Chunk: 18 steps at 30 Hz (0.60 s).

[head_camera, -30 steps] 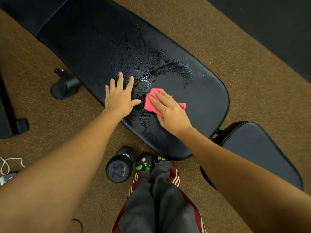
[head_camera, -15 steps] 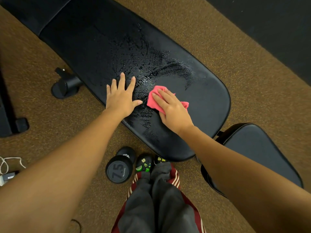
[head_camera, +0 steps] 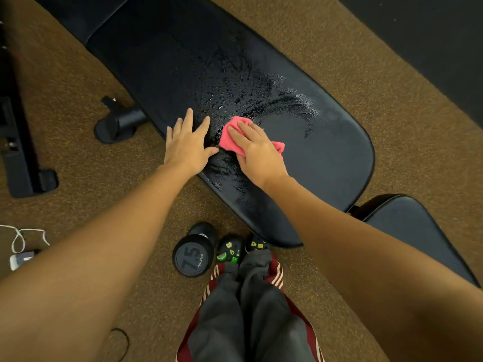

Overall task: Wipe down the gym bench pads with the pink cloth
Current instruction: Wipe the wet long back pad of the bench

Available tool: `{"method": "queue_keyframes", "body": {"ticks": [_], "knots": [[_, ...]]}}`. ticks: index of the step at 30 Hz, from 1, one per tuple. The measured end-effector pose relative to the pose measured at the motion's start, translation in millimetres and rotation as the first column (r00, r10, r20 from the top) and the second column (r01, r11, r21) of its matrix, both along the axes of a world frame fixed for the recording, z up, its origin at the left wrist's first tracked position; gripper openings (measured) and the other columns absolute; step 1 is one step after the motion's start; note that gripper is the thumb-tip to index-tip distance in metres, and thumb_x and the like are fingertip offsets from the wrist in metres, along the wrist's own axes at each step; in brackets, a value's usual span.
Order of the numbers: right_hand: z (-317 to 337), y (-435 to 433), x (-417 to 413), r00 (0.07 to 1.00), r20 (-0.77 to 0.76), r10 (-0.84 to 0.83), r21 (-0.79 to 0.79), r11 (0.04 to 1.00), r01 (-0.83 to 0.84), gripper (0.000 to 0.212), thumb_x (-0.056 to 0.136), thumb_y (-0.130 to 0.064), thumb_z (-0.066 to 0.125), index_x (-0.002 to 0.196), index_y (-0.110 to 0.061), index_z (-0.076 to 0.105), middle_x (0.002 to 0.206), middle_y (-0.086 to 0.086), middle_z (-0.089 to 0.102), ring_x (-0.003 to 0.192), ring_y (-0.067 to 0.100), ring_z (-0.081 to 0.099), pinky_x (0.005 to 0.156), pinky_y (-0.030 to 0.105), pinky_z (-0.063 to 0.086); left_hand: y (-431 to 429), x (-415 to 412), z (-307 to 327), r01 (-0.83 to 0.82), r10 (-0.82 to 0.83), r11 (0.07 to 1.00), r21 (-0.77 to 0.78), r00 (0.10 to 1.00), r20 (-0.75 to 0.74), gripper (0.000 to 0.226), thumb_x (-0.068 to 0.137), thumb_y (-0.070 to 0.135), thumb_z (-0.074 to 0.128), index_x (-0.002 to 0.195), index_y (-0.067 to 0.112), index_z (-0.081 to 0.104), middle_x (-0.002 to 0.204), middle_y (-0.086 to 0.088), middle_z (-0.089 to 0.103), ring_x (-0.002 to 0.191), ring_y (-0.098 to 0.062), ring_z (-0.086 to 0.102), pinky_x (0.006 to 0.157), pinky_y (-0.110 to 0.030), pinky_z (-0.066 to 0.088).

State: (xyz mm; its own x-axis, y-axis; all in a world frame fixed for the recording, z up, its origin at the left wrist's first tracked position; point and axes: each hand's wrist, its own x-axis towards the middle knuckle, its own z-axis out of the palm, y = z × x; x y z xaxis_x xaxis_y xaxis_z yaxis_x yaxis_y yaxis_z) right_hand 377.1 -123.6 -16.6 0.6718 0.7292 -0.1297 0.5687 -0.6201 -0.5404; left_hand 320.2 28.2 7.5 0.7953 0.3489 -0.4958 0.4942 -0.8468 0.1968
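Observation:
The long black bench pad (head_camera: 326, 152) runs diagonally from top left to lower right, with wet droplets and streaks across its middle. My right hand (head_camera: 257, 152) presses the pink cloth (head_camera: 229, 138) flat onto the pad, fingers spread over it; cloth edges show at its fingertips and by the wrist. My left hand (head_camera: 187, 145) lies flat and open on the pad's near edge, just left of the cloth. A smaller black seat pad (head_camera: 407, 226) sits at the lower right, mostly behind my right forearm.
A black 7.5 dumbbell (head_camera: 194, 254) lies on the brown carpet by my feet (head_camera: 241, 248). The bench's black foot tube (head_camera: 117, 124) sticks out at the left. A black frame leg (head_camera: 23, 163) stands at far left. A white cord and a small device (head_camera: 22, 258) lie at the left edge.
My right hand slid the pink cloth a little left and away from me, closer to my left hand. The left hand stayed planted on the pad.

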Motion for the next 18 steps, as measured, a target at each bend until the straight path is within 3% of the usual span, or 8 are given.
{"method": "queue_keyframes", "body": {"ticks": [5, 9, 13, 18], "knots": [[-2, -21, -29, 0.979, 0.115, 0.169, -0.013, 0.986, -0.168, 0.053, 0.071, -0.001, 0.069, 0.123, -0.002, 0.06, 0.126, 0.021, 0.059, 0.116, 0.042, 0.055, 0.101, 0.05, 0.042, 0, -3, -3, 0.014, -0.013, 0.999, 0.031, 0.998, -0.055, 0.072, 0.093, 0.04, 0.05, 0.15, 0.028, 0.007, 0.158, -0.009, -0.007, 0.145, -0.031, 0.001, 0.117, -0.05, 0.003], [-2, -49, -27, 0.956, 0.186, 0.227, -0.081, 0.973, -0.216, 0.048, 0.083, -0.022, 0.049, 0.129, -0.013, 0.058, 0.131, 0.011, 0.058, 0.119, 0.033, 0.055, 0.098, 0.048, 0.043, 0, -4, -3, 0.021, -0.02, 0.999, 0.039, 0.999, -0.035, 0.073, 0.092, 0.042, 0.05, 0.149, 0.029, 0.008, 0.158, -0.008, -0.006, 0.145, -0.031, 0.002, 0.117, -0.05, 0.004], [-5, -37, -13, 0.986, 0.146, 0.077, -0.052, 0.996, -0.07, 0.047, 0.084, -0.018, 0.049, 0.129, -0.007, 0.056, 0.133, 0.017, 0.054, 0.124, 0.04, 0.049, 0.106, 0.054, 0.035, 3, -6, -5, 0.036, -0.036, 0.998, 0.044, 0.999, -0.019, 0.073, 0.091, 0.044, 0.051, 0.149, 0.028, 0.009, 0.158, -0.008, -0.004, 0.144, -0.032, 0.004, 0.117, -0.049, 0.004], [-5, -18, -31, 0.997, 0.063, -0.045, 0.008, 0.999, 0.045, 0.052, 0.079, 0.001, 0.061, 0.13, 0.0, 0.053, 0.137, 0.023, 0.048, 0.131, 0.044, 0.038, 0.111, 0.043, 0.018, 5, -7, -7, 0.047, -0.047, 0.998, 0.05, 0.999, -0.01, 0.073, 0.091, 0.045, 0.051, 0.149, 0.029, 0.01, 0.158, -0.008, -0.003, 0.144, -0.032, 0.005, 0.117, -0.05, 0.004]]}}
